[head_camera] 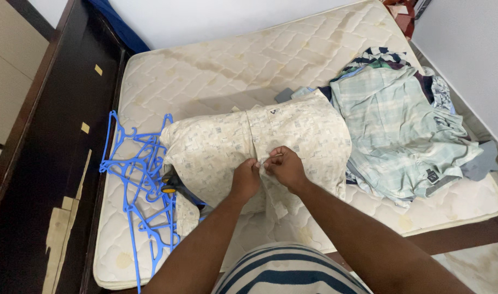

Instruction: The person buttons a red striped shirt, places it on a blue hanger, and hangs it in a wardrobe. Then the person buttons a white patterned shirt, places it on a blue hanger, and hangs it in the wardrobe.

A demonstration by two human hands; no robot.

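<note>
A cream patterned shirt lies spread face up on a bare quilted mattress. My left hand and my right hand meet at the shirt's front placket, near its lower middle. Both pinch the fabric there, fingers closed on the edges. A dark object with a yellow part pokes out from under the shirt's left side.
A tangle of blue plastic hangers lies on the mattress's left edge. A pile of clothes, topped by a pale green checked shirt, sits to the right. A dark wooden bed frame runs along the left; white walls stand behind.
</note>
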